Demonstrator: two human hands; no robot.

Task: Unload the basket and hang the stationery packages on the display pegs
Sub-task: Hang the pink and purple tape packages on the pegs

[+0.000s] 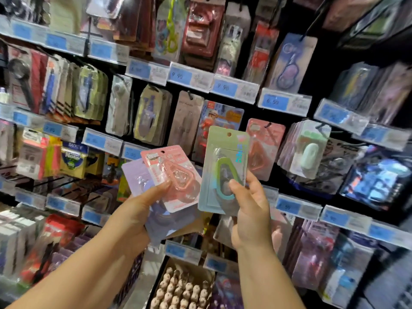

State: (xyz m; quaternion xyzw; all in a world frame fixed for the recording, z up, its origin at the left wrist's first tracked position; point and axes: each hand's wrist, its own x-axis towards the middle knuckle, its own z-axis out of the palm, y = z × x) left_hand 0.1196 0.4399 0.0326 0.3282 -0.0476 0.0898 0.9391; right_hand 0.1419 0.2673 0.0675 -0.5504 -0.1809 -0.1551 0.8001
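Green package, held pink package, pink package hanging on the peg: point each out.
green package (225, 157), head view, upper part of the clear blister.
held pink package (171, 172), head view, blister centre.
hanging pink package (267, 150), head view, card face beside the green one.

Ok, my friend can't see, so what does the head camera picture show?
A person's right hand holds up a green card package with an oval green gadget, while the left hand grips a pink card package fanned over lilac card packages. Behind them, hanging stationery packs fill a shop display, with blue price labels under each row.
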